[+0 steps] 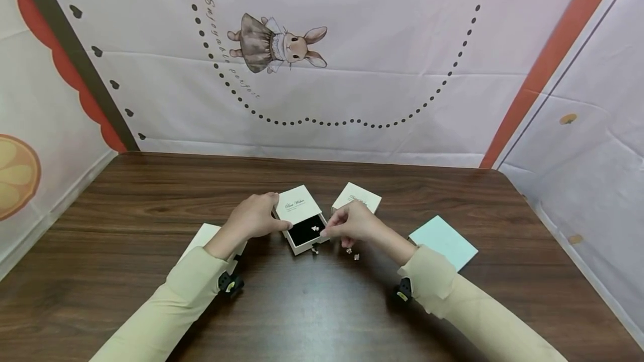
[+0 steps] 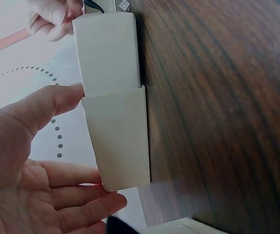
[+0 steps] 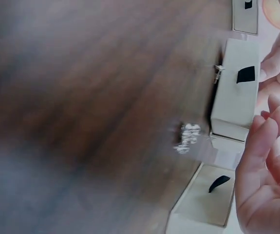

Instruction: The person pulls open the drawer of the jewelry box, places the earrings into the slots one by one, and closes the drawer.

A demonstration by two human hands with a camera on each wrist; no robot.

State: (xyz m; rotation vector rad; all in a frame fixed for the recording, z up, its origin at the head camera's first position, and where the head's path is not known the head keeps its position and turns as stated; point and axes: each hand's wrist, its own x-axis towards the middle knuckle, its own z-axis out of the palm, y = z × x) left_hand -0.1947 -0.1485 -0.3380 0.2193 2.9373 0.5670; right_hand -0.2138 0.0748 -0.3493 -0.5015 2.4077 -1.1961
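A white drawer-style jewelry box (image 1: pixel 299 203), printed with small script, has its drawer partly out, showing a black lining (image 1: pixel 303 231). On the lining lies a small shiny earring-like piece (image 1: pixel 315 229). My left hand (image 1: pixel 255 217) holds the box from its left side, thumb by the drawer and fingers at the back. At the drawer's right edge, my right hand (image 1: pixel 352 223) has thumb and index fingertips close together; I cannot tell whether something is between them. Sparkling pieces of jewelry (image 3: pixel 187 139) lie on the table, with another (image 3: pixel 218 73) beside the drawer front's black pull tab (image 3: pixel 246 74).
A second white box (image 1: pixel 369 197) stands behind my right hand, its black tab (image 3: pixel 219 183) showing in the right wrist view. Another white box (image 1: pixel 202 237) is partly covered by my left forearm. To the right lies a pale turquoise box (image 1: pixel 445 242) on the brown wooden table (image 1: pixel 312 317).
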